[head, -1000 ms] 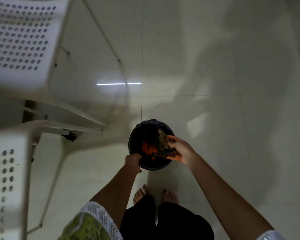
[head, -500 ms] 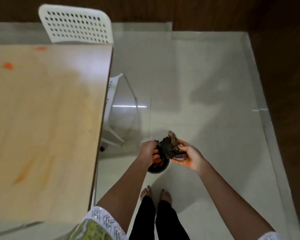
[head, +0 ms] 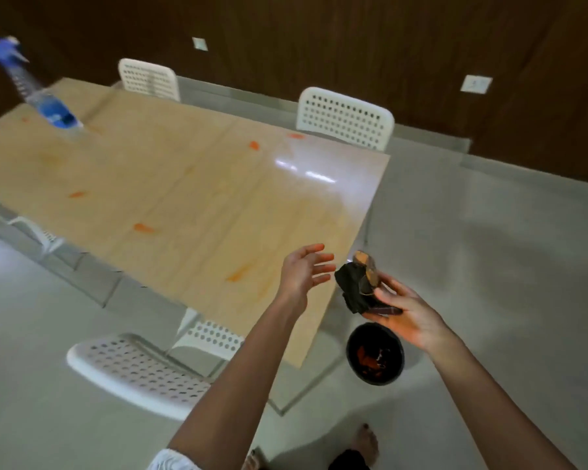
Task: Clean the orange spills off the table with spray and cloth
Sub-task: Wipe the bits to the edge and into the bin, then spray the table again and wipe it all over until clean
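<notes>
— Your hands?
— My right hand (head: 406,312) grips the dark, orange-stained cloth (head: 358,284) just off the near corner of the table (head: 197,195); my left hand (head: 302,271) hangs over that corner, fingers spread, holding nothing.

— And around the table?
— Orange spills (head: 143,227) dot its top — the spray bottle (head: 31,88) stands at its far left end. The black bin (head: 375,357) sits on the floor below the corner.
</notes>
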